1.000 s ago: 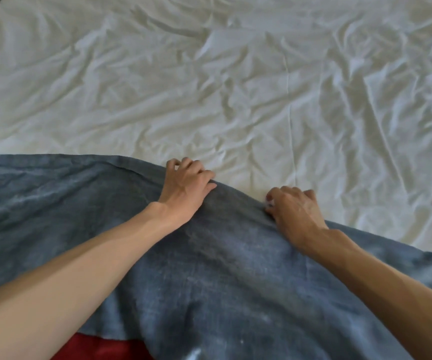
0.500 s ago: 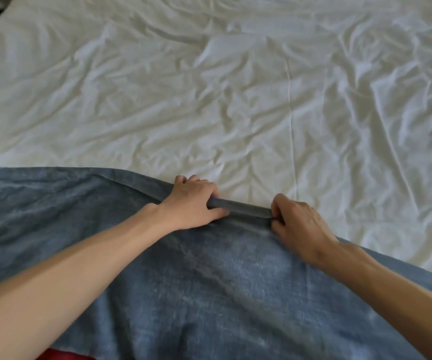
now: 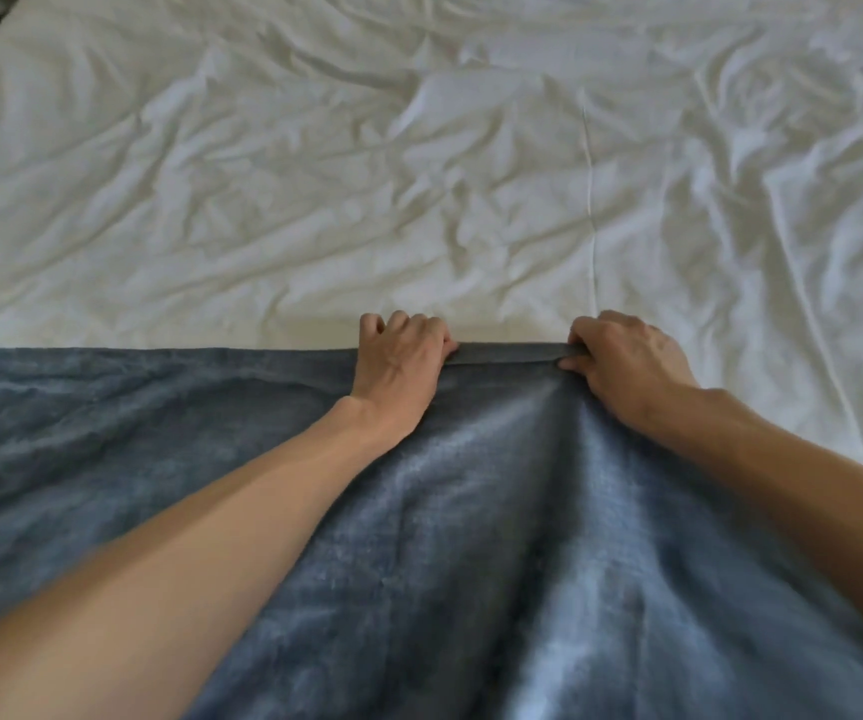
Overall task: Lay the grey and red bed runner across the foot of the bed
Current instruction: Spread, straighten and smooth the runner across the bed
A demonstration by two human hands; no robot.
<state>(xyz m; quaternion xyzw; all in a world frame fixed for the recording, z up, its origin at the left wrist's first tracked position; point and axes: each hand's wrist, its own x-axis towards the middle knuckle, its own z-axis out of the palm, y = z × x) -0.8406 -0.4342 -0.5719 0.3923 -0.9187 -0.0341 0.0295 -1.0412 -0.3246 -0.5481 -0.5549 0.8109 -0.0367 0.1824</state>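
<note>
While the coarse-woven grey bed runner (image 3: 471, 553) lay across the near end of the crumpled white bedsheet (image 3: 315, 174), I had my left hand (image 3: 401, 366) and right hand (image 3: 627, 368) each curled round its rolled far hem. Soft ridges fanned toward me from between them.

The bed (image 3: 419, 174) (white, creased sheet) bears the grey runner (image 3: 159, 423).
</note>
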